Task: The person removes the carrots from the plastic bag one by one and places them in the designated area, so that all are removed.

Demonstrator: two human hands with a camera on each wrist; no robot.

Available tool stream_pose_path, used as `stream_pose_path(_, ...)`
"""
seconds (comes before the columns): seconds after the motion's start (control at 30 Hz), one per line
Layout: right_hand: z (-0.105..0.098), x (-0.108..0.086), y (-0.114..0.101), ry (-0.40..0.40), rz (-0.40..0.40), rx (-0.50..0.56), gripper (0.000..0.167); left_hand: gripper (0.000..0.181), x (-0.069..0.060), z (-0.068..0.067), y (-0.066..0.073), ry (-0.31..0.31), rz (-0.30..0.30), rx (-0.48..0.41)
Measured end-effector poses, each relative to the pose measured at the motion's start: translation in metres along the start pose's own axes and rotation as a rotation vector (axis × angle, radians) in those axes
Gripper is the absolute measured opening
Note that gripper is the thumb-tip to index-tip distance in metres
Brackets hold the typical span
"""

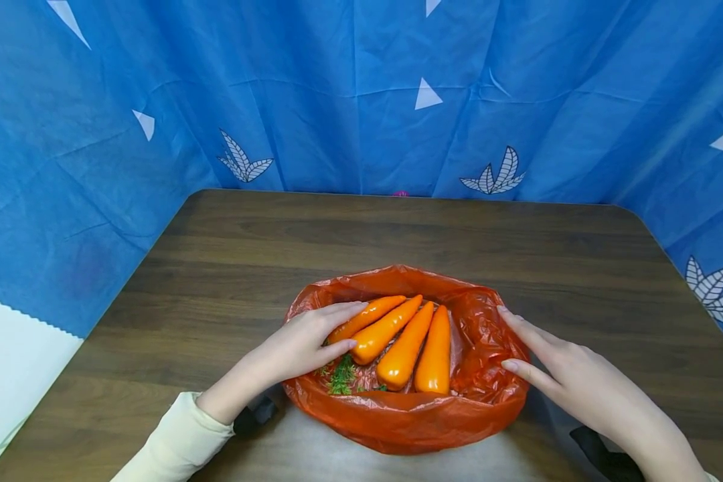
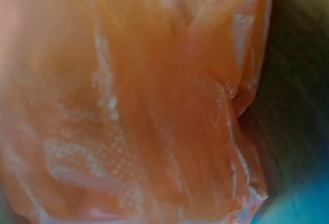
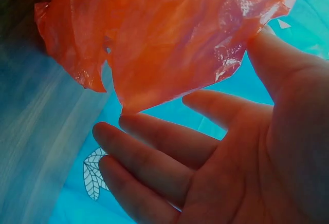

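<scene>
Several shiny orange carrots [image 1: 435,355] lie fanned out inside a red plastic bag [image 1: 406,423], whose mouth is spread wide. Green leafy tops [image 1: 341,376] show at the left inside it. My left hand [image 1: 312,338] reaches over the bag's left rim, its fairly straight fingers and thumb resting at the leftmost carrot [image 1: 370,317]. At the opposite rim, my right hand [image 1: 569,368] has its fingers and thumb extended against the plastic. The right wrist view shows the fingers of that hand spread below the bag [image 3: 154,54]. Only blurred red plastic [image 2: 154,116] fills most of the left wrist view.
The bag stands near the front edge of a dark wooden table [image 1: 265,234]. Blue patterned cloth [image 1: 361,100] hangs behind and beside the table. A white surface [image 1: 18,375] shows at the left, beyond the table edge.
</scene>
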State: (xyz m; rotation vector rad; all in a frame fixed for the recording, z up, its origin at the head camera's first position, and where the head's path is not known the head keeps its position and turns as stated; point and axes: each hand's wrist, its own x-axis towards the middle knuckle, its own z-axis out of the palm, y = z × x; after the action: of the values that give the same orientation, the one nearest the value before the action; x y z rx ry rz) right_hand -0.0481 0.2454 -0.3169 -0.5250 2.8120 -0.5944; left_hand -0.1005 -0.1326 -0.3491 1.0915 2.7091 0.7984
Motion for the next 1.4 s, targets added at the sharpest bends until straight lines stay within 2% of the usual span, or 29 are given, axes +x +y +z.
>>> stream_pose_path(0.17, 0.001, 0.002, 0.001, -0.002, -0.013, -0.004, 0.065, 0.055, -0.001, 0.002, -0.001, -0.008, -0.016, 0.004)
stream_pose_path(0.43, 0.005, 0.006, 0.001, 0.037, -0.081, -0.016, 0.053, 0.05, -0.002, 0.006, -0.006, -0.006, -0.031, -0.002)
stream_pose_path(0.73, 0.01, 0.008, 0.002, 0.057, -0.118, -0.015, 0.052, 0.049, -0.002, 0.007, -0.01, 0.004, -0.049, -0.005)
stream_pose_path(1.1, 0.014, 0.008, 0.004, 0.08, -0.121, -0.012, 0.056, 0.068, -0.007, 0.006, -0.013, -0.063, -0.041, 0.011)
stream_pose_path(1.2, 0.015, 0.008, 0.005, 0.079, -0.126, -0.01, 0.056, 0.069, -0.007, 0.008, -0.013, -0.054, -0.033, 0.02)
stream_pose_path(1.4, 0.016, 0.008, 0.005, 0.081, -0.134, -0.003, 0.055, 0.065, -0.007, 0.011, -0.016, 0.003, -0.04, -0.009)
